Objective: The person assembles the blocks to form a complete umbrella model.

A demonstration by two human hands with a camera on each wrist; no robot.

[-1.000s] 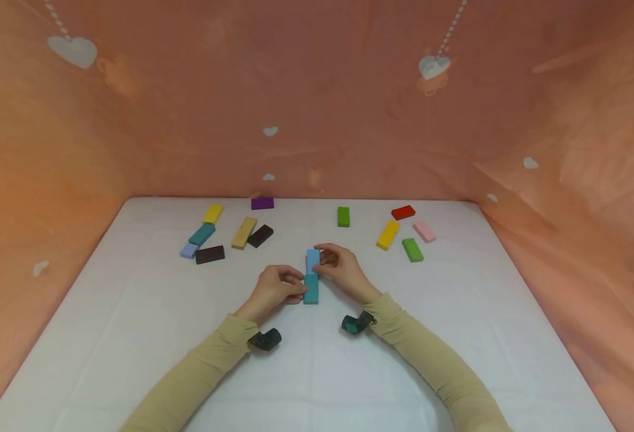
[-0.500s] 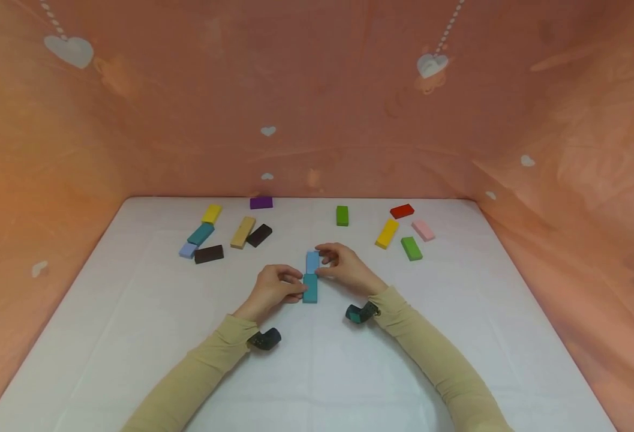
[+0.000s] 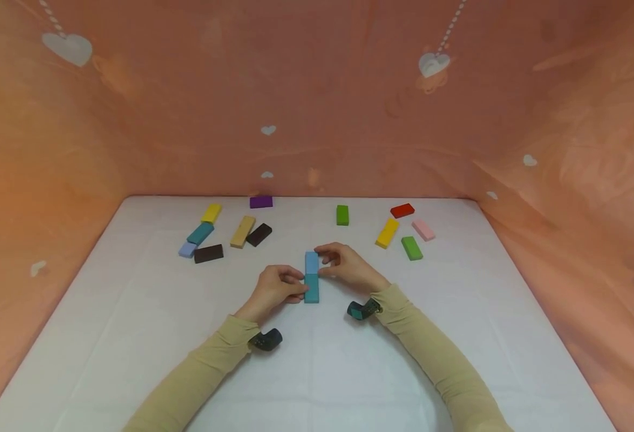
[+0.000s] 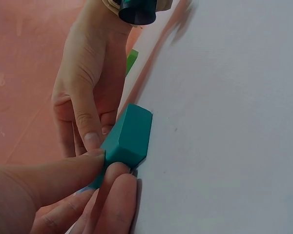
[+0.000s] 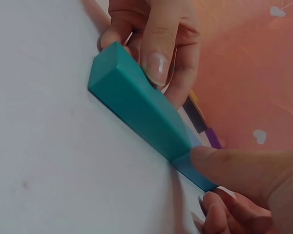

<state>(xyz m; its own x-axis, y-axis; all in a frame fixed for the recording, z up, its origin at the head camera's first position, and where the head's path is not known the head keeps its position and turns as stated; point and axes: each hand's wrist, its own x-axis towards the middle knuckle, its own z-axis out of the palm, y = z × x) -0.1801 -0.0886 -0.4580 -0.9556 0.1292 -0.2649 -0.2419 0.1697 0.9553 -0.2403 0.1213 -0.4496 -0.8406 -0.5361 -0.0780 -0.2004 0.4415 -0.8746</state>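
Two wooden blocks lie flat, end to end, at the middle of the table: a teal block (image 3: pixel 312 289) nearer me and a light blue block (image 3: pixel 311 263) beyond it. My left hand (image 3: pixel 276 285) holds the teal block from its left, thumb on its upper edge and fingers low against the side. Opposite, my right hand (image 3: pixel 347 266) has its thumb against the light blue block's right side near the joint, with the index finger at its far end. In the right wrist view, the ends of the teal block (image 5: pixel 132 107) and light blue block (image 5: pixel 193 170) meet.
Left at the back lie yellow (image 3: pixel 212 213), teal (image 3: pixel 200 233), lavender (image 3: pixel 188 249), tan (image 3: pixel 243 232), purple (image 3: pixel 261 202) and two dark blocks (image 3: pixel 209 254). Right are green (image 3: pixel 342 215), orange-yellow (image 3: pixel 387 233), red (image 3: pixel 402 210) and pink blocks (image 3: pixel 423 230). Cloth walls (image 3: pixel 317 120) enclose the white table (image 3: pixel 317 372).
The light blue block has shifted slightly left, into line with the teal one. My right thumb has slid off its top to its right edge, and the right wrist has moved a little right.
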